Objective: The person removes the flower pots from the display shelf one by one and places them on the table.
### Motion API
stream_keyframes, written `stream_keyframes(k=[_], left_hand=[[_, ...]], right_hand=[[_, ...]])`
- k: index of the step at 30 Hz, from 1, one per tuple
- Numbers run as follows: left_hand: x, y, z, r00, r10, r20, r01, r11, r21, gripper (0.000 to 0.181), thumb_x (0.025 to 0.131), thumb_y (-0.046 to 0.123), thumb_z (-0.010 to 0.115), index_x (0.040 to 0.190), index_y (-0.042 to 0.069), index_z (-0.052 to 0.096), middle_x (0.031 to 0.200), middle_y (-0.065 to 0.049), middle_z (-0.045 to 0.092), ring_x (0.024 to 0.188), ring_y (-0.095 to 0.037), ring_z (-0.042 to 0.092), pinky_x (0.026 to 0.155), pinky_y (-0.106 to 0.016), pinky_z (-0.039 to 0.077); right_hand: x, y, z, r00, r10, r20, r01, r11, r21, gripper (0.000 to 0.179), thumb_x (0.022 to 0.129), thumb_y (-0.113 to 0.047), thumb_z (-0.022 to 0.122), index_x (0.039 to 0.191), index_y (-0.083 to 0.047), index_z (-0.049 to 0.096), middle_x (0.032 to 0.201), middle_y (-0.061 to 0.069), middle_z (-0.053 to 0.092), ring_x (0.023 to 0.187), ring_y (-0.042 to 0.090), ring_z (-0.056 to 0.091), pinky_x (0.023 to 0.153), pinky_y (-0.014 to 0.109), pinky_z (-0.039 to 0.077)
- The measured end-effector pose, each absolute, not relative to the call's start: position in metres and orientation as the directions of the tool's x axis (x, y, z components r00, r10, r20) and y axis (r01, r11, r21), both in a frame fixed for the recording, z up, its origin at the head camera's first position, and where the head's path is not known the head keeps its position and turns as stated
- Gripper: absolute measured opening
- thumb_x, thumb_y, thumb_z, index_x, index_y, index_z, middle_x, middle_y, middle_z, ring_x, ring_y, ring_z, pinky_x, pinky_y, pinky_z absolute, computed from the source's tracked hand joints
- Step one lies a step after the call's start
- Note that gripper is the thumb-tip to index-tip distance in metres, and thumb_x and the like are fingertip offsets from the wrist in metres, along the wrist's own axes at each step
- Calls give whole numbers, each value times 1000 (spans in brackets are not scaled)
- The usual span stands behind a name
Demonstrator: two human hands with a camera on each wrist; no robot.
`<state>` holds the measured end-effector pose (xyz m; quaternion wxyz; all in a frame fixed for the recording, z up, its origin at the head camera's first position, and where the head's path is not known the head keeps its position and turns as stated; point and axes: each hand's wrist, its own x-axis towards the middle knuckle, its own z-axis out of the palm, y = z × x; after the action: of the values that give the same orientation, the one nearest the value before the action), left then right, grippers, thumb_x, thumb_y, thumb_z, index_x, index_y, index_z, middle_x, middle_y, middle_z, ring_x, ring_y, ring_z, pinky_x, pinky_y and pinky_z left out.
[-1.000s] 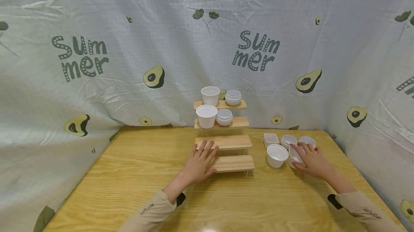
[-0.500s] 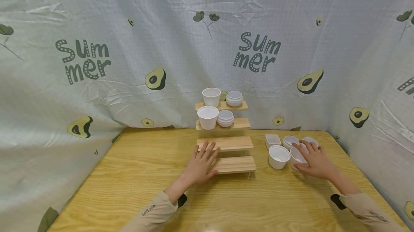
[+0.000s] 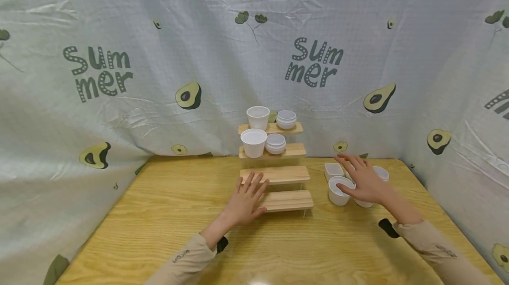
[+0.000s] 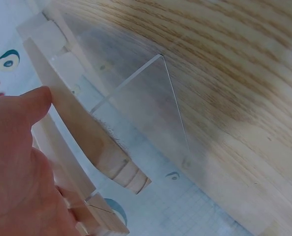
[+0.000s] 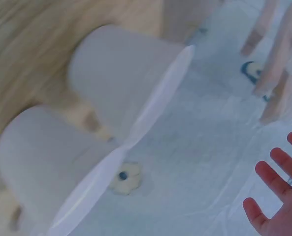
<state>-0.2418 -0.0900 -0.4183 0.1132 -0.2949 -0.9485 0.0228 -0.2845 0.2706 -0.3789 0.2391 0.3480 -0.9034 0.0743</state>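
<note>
While my spread left hand (image 3: 244,202) is touching the stand (image 3: 283,173), my spread right hand (image 3: 366,183) is hovering over cups (image 3: 338,197) right of it.

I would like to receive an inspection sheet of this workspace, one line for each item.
Surface: wooden table, visible grain.
Job's things: four-board rack; four white containers on its upper two boards; more white containers on the table at right, partly hidden.
Clutter: nothing seen.
Hands: left hand at the rack's lower boards; right hand spread over the right-hand containers, holding nothing.
Cables: nothing seen.
Surroundings: pale cloth printed with avocados.
</note>
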Motion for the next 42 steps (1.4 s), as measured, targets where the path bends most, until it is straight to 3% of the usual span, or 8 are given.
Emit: stream_keyframes(k=[10, 18, 42], left_hand=[[-239, -89, -416, -802, 567, 188, 560, 823, -94, 70, 88, 49, 45, 143, 14, 20, 149, -11, 15, 137, -33, 14, 107, -53, 18], [-240, -89, -415, -804, 563, 190, 555, 826, -95, 70, 88, 49, 45, 143, 14, 20, 149, -11, 16, 137, -32, 14, 107, -53, 18], [-241, -88, -414, -802, 562, 200, 549, 827, -122, 71, 86, 51, 46, 143, 15, 22, 149, -11, 17, 137, -33, 16, 106, -53, 20]], right_hand=[[-294, 216, -363, -580, -626, 522, -731, 682, 6, 71, 75, -27, 68, 135, -7, 37, 132, 14, 41, 115, 30, 40, 87, 55, 29], [-309, 177, -353, -545, -638, 545, -752, 659, 19, 65, 79, -28, 64, 134, -7, 37, 131, 13, 43, 113, 30, 42, 85, 52, 31], [-342, 109, -340, -607, -594, 529, -667, 742, 68, 68, 77, -38, 67, 132, -9, 40, 132, 13, 44, 117, 31, 43, 86, 53, 36]])
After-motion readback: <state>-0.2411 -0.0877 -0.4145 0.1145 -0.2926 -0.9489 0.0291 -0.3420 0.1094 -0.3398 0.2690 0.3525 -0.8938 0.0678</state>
